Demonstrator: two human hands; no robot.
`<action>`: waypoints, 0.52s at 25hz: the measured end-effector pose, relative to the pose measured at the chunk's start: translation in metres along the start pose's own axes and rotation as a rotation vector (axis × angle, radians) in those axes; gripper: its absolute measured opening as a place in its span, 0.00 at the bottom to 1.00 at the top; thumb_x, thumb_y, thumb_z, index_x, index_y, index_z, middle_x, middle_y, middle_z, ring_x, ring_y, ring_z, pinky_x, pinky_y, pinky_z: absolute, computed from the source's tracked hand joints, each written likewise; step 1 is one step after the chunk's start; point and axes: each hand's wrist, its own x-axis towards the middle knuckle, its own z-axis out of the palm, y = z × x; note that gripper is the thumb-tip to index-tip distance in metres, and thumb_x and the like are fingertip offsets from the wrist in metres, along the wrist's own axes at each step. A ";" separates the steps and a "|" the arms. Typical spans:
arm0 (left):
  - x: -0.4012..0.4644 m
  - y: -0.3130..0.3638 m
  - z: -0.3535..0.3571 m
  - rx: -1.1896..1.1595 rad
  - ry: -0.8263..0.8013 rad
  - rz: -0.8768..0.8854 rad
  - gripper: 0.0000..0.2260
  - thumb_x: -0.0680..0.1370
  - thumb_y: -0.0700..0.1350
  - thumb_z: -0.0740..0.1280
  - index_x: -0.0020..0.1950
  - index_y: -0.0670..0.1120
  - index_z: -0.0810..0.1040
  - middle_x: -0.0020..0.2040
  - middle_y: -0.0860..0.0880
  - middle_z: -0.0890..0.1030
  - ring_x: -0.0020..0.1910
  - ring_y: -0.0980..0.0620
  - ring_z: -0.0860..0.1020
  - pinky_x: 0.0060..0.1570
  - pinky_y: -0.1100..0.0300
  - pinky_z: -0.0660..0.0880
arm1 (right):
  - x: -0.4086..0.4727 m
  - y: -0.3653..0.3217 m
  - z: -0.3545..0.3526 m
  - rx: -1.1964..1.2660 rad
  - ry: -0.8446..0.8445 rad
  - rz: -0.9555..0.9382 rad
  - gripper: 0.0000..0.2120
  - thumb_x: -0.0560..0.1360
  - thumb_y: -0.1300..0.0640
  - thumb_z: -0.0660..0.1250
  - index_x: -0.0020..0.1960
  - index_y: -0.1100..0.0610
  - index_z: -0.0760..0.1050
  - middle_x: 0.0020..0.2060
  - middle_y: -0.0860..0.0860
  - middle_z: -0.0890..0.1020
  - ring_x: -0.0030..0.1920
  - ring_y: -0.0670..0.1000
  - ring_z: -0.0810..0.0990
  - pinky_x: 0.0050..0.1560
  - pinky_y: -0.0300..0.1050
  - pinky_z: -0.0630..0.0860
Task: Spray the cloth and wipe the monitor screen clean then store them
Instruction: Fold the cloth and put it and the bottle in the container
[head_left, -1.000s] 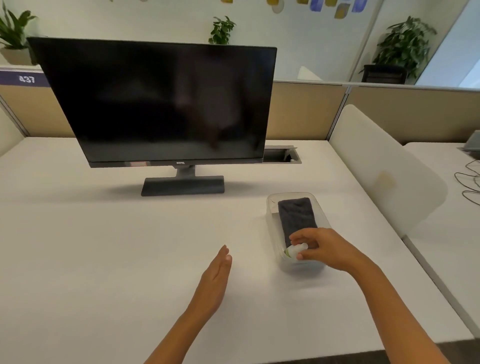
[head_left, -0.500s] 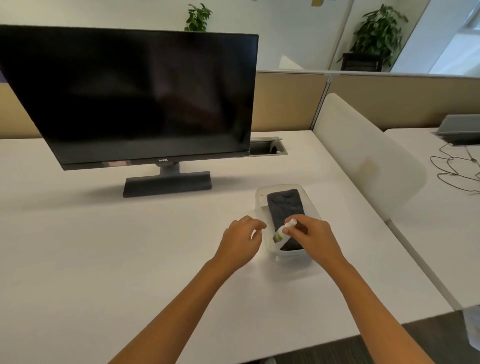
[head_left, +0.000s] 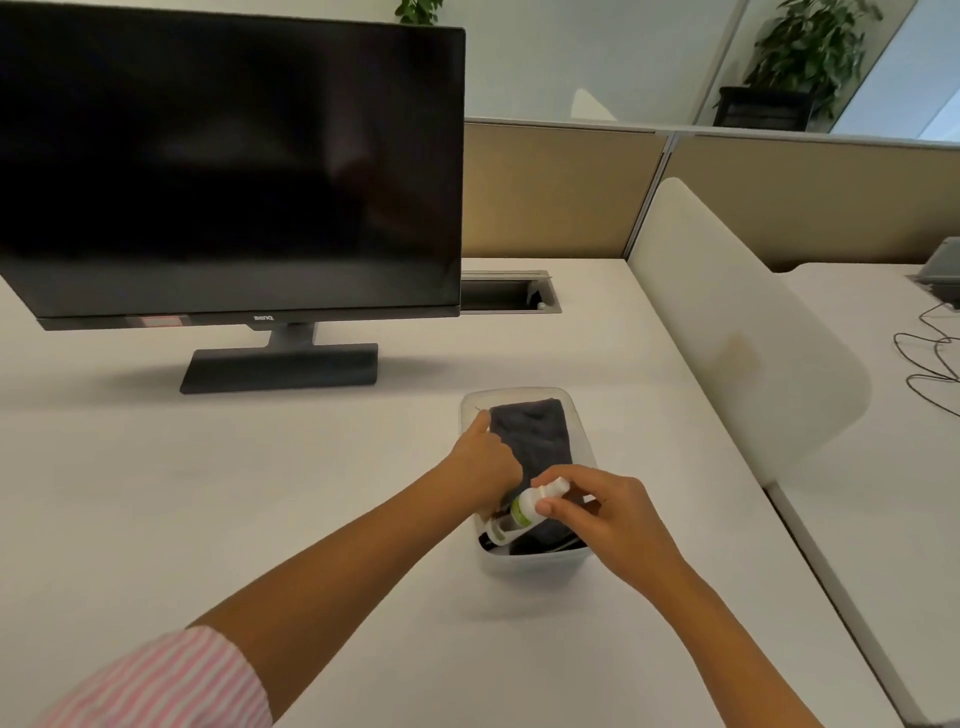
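Observation:
A black monitor (head_left: 228, 166) stands on the white desk (head_left: 208, 493) at the left. In front of it to the right sits a clear plastic box (head_left: 535, 564) holding a dark grey folded cloth (head_left: 530, 431). My right hand (head_left: 608, 514) pinches a small white spray bottle (head_left: 522, 512) with a green label, tilted over the box's near end. My left hand (head_left: 483, 462) reaches into the box at its left side, fingers curled at the cloth's edge; whether it grips the cloth is hidden.
A white divider panel (head_left: 737, 332) rises at the desk's right edge. A cable slot (head_left: 506, 293) is set into the desk behind the monitor's right corner. Loose cables (head_left: 930, 358) lie on the neighbouring desk. Tan partitions (head_left: 556, 192) close the back.
My left hand has moved forward into the box beside the cloth. My right hand has raised the spray bottle a little and holds it over the box's near end.

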 end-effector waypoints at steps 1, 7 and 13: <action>0.005 0.005 0.000 0.023 -0.025 0.005 0.14 0.76 0.54 0.66 0.58 0.49 0.77 0.57 0.48 0.79 0.61 0.47 0.72 0.69 0.46 0.58 | -0.001 0.004 -0.001 0.006 -0.044 -0.010 0.07 0.73 0.54 0.70 0.50 0.44 0.79 0.43 0.38 0.82 0.48 0.43 0.80 0.47 0.32 0.77; 0.016 0.012 0.006 0.033 -0.102 -0.024 0.18 0.76 0.56 0.64 0.61 0.49 0.76 0.60 0.46 0.78 0.63 0.46 0.70 0.69 0.46 0.57 | -0.005 0.022 -0.004 -0.070 -0.232 -0.015 0.14 0.76 0.55 0.68 0.53 0.36 0.74 0.47 0.35 0.79 0.49 0.38 0.78 0.51 0.28 0.74; 0.019 0.001 0.008 -0.056 0.005 -0.048 0.15 0.74 0.58 0.66 0.52 0.47 0.78 0.52 0.47 0.80 0.58 0.47 0.70 0.66 0.45 0.55 | -0.005 0.024 -0.001 -0.211 -0.364 -0.052 0.13 0.77 0.51 0.65 0.61 0.45 0.76 0.57 0.45 0.80 0.54 0.44 0.78 0.55 0.24 0.70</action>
